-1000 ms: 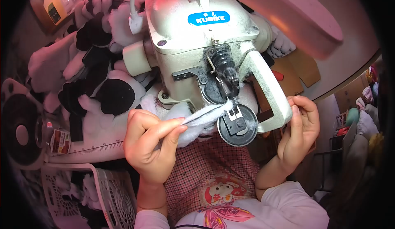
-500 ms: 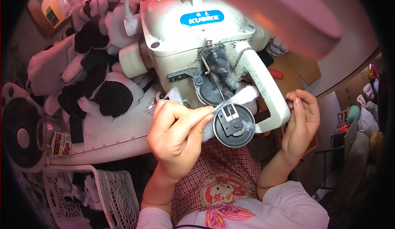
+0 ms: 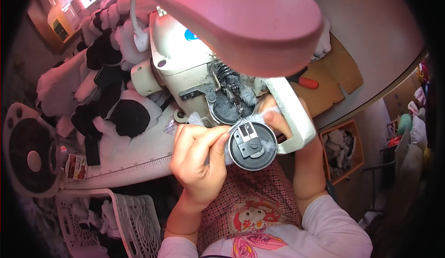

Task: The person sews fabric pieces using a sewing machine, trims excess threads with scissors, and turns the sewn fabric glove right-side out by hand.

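Observation:
My left hand (image 3: 199, 163) pinches the edge of a white plush piece (image 3: 257, 116), just left of the sewing machine's (image 3: 178, 49) round disc plates. My right hand (image 3: 278, 119) reaches behind the machine's pale curved arm (image 3: 296, 119) and closes on the other end of the plush, its fingers partly hidden. Between the hands, the plush edge runs along the top of the front disc (image 3: 270, 152), under the needle mechanism (image 3: 237, 101). Grey lint clings around the rear disc (image 3: 227, 114). The underside of the plush is hidden.
A pink lamp-like cover (image 3: 241, 26) overhangs the machine. Black and white plush pieces (image 3: 130, 114) are heaped on the left. A white basket (image 3: 134, 211) stands below them, near a round black device (image 3: 33, 151). At right are an orange crate (image 3: 343, 174), cardboard (image 3: 343, 67) and a red handle (image 3: 308, 83).
My right hand has moved left, from outside the machine's arm to the plush behind it. The left hand keeps its pinch. The view has shifted, so the pink cover now hides more of the machine.

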`<action>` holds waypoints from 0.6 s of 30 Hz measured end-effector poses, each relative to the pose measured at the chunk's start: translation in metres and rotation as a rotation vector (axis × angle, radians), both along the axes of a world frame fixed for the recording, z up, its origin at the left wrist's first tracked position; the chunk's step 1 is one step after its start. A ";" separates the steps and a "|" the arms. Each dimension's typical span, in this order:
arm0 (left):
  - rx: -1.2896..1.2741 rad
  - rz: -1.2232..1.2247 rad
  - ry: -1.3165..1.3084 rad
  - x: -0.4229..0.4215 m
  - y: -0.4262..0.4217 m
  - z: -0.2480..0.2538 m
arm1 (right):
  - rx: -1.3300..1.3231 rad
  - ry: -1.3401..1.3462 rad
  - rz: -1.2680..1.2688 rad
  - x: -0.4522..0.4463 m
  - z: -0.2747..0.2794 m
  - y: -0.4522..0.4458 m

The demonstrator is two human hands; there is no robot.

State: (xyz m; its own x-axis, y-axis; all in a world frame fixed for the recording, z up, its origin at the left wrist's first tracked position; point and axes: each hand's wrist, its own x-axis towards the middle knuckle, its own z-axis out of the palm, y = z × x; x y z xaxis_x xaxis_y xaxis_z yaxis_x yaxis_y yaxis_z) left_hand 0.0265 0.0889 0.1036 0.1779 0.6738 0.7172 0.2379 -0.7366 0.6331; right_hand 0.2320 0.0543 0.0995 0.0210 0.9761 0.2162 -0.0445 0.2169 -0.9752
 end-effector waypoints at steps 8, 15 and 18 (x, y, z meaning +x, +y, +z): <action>-0.270 -0.319 0.403 -0.021 -0.032 -0.061 | -0.266 0.001 -0.202 -0.006 -0.108 -0.069; -0.419 0.031 0.059 -0.045 -0.033 -0.074 | -0.273 0.107 -0.130 0.008 -0.062 -0.074; -0.830 -0.564 -0.548 -0.053 -0.046 -0.074 | -0.315 0.080 -0.109 0.006 -0.054 -0.073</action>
